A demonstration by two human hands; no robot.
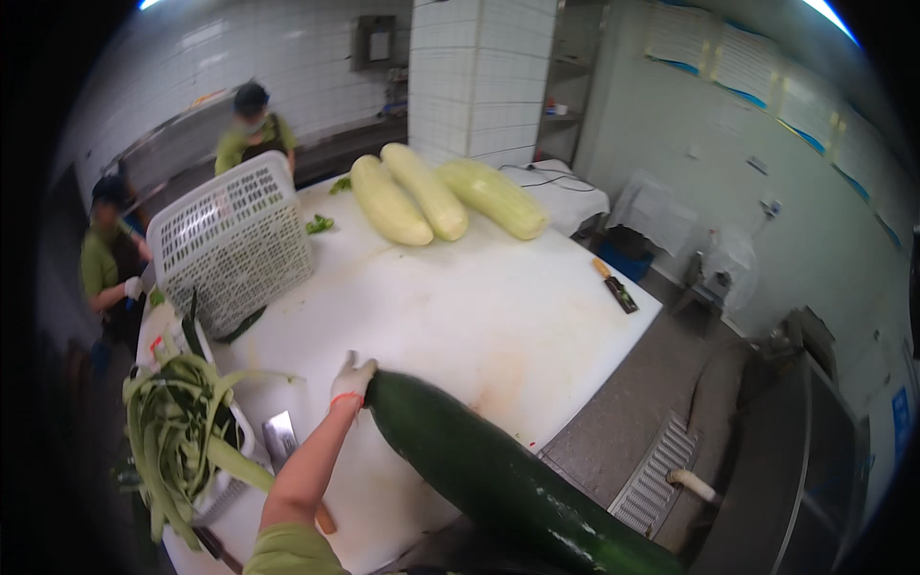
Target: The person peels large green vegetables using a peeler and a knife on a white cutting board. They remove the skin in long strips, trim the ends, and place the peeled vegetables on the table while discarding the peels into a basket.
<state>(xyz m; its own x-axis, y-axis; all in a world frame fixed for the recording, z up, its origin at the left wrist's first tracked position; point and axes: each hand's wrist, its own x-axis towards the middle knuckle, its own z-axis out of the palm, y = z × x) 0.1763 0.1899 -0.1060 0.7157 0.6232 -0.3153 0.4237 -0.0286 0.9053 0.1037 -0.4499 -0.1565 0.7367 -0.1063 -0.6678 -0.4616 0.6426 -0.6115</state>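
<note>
A large, unpeeled dark green winter melon (496,460) slants from the middle of the white tabletop (460,316) past its front edge to the lower right. My left hand (353,379), in a pale glove with a red band at the wrist, grips the melon's far end. My right hand is out of view. Beneath my left forearm lies a cleaver (280,435), its blade and wooden handle showing on either side of the arm. Farther back rest three peeled, pale green winter melons (424,190). A peeler with a wooden handle (616,286) lies near the right edge.
A white plastic basket (233,237) stands tilted at the back left. Long green peels (176,424) overflow another white basket (241,424) at the left, near a dark-handled tool (214,550). Two co-workers (255,133) stand beyond the table. A floor drain grate (654,467) lies right.
</note>
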